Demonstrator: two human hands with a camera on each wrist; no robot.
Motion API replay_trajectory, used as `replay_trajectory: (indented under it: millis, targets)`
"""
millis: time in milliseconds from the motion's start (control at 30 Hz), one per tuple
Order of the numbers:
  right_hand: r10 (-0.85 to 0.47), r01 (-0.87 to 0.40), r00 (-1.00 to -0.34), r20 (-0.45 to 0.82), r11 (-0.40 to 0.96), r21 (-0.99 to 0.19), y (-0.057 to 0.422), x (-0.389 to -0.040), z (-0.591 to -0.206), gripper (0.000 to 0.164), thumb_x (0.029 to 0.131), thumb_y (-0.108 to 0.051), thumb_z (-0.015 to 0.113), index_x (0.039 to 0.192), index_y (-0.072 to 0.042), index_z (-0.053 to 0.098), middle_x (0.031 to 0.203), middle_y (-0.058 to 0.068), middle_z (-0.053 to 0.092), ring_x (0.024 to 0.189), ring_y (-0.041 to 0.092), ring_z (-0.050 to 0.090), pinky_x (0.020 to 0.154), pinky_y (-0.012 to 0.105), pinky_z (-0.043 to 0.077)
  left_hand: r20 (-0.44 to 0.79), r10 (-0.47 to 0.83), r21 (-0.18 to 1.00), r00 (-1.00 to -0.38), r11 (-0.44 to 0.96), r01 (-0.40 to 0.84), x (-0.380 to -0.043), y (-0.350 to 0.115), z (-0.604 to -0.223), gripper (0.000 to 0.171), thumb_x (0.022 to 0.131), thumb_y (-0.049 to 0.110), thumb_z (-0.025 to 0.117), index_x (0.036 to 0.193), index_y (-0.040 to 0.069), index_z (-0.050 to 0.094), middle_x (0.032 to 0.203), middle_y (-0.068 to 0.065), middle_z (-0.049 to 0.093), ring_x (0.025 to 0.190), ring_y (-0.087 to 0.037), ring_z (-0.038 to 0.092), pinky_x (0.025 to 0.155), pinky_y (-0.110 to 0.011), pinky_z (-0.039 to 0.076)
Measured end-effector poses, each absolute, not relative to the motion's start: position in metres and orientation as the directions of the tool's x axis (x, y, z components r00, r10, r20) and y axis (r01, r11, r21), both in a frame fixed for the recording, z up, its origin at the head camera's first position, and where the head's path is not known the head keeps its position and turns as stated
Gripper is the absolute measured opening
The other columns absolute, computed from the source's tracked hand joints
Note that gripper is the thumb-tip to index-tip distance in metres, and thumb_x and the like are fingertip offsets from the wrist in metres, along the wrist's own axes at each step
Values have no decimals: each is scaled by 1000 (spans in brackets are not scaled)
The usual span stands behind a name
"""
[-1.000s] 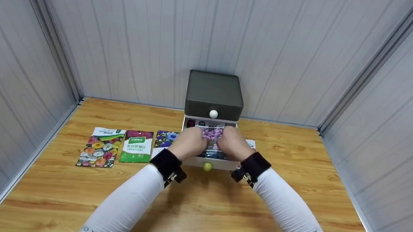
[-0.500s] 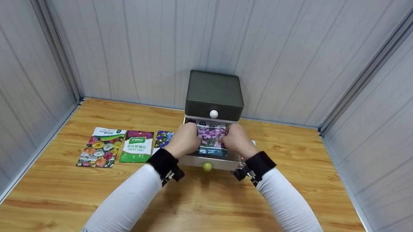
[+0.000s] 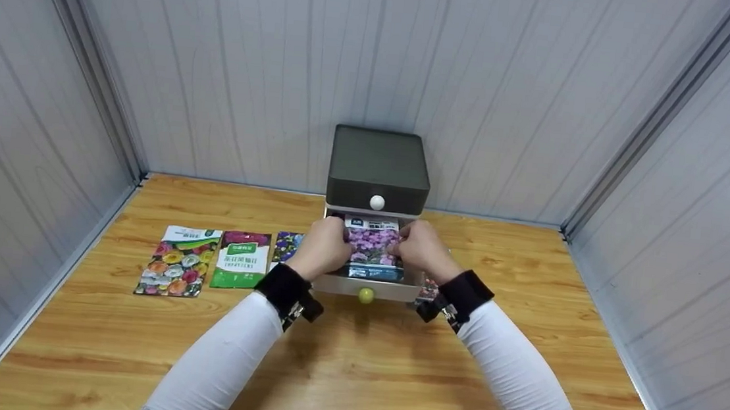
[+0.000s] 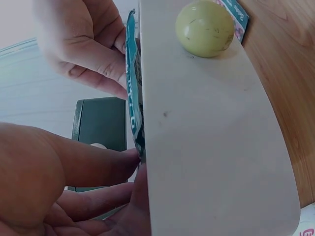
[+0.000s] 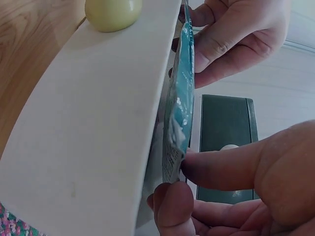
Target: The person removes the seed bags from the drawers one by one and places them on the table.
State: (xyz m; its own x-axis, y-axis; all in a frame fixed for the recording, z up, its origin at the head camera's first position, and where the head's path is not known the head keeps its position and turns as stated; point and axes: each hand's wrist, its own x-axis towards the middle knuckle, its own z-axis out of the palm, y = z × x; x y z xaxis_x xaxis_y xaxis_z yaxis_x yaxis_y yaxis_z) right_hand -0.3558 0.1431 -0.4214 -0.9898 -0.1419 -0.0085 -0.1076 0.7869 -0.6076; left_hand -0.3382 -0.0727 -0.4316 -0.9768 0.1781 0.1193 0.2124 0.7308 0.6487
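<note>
1. The pink-flower packet is at the pulled-out drawer, print upward, its near edge close along the drawer's front edge. Whether it touches the drawer's bottom is hidden.
2. The left hand pinches the packet's left side near the front corner, thumb above and finger below.
3. The right hand has the same kind of pinch on the right side.
4. Compared with a second ago, the hands are farther apart, and more of the flower print and lettered top band shows between them.
5. That suggests the packet is now spread flatter and squared to the drawer; with both hands gripping it, the placing seems unfinished.
6. The green box stands by the tabletop's back edge. Three other packets lie in a row from near its left edge toward the drawer; the nearest is partly covered by the left hand.
</note>
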Motion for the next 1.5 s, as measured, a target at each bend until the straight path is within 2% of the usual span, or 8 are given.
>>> replay_trajectory:
  millis: [200, 467, 633, 833, 1133, 1267, 1367, 1500]
  targets:
    - [-141, -99, -990, -12, 751, -653, 147, -353, -422, 27, 93, -6, 85, 112, 13, 79, 82, 9, 68, 69, 18, 59, 58, 25, 49, 90, 189, 679, -978, 707, 199, -335, -75, -432, 48, 95, 5, 75, 62, 19, 43, 61, 4, 41, 56, -16, 46, 53, -31, 39]
    - [-144, -59, -989, -47, 653, -755, 153, -346, -420, 41, 96, -2, 82, 130, 18, 71, 102, 21, 79, 67, 14, 67, 65, 27, 61, 63, 198, 724, -978, 665, 182, -331, -77, -431, 46, 93, 3, 75, 63, 18, 44, 59, 5, 47, 52, -13, 51, 50, -28, 41]
    - [-150, -57, -987, -51, 633, -772, 156, -343, -421, 43, 96, -1, 82, 133, 18, 70, 107, 24, 79, 68, 15, 68, 68, 30, 63, 38, 181, 745, -983, 651, 149, -326, -76, -429, 29, 97, 5, 77, 77, 11, 57, 69, 1, 54, 58, -15, 55, 53, -29, 45]
    - [-146, -29, -987, -71, 586, -809, 160, -337, -422, 47, 97, -1, 82, 138, 17, 67, 97, 16, 78, 72, 14, 68, 67, 25, 60, 36, 185, 768, -982, 623, 146, -321, -74, -429, 8, 98, 5, 76, 99, 0, 70, 75, -3, 61, 61, -16, 60, 54, -27, 48]
    - [-153, 7, -984, -93, 486, -874, 166, -330, -425, 49, 98, 2, 79, 143, 16, 64, 92, 12, 76, 65, 12, 66, 59, 22, 57, 7, 209, 805, -978, 578, 129, -315, -74, -428, 29, 101, 8, 79, 126, -6, 73, 72, -2, 62, 58, -14, 57, 51, -25, 45]
    - [-140, -2, -987, -76, 487, -873, 169, -327, -426, 48, 98, -1, 81, 143, 13, 66, 100, 14, 76, 73, 13, 69, 64, 22, 58, 28, 229, 827, -973, 542, 151, -312, -74, -429, 33, 102, 6, 78, 132, -6, 72, 66, 1, 56, 57, -16, 62, 51, -24, 46]
    - [-116, -8, -992, -58, 498, -867, 171, -325, -429, 48, 98, -4, 82, 143, 9, 68, 109, 15, 76, 85, 17, 70, 69, 23, 58, 45, 238, 846, -970, 508, 164, -309, -75, -430, 46, 102, 5, 77, 145, -8, 66, 64, 1, 56, 59, -18, 67, 54, -25, 51]
    - [-101, -20, -994, -30, 465, -885, 173, -322, -433, 49, 99, -4, 82, 145, 8, 68, 114, 16, 75, 86, 18, 70, 69, 24, 60, 50, 237, 861, -970, 482, 163, -305, -74, -432, 59, 102, 5, 77, 156, -8, 56, 71, -1, 63, 61, -17, 69, 59, -27, 55]
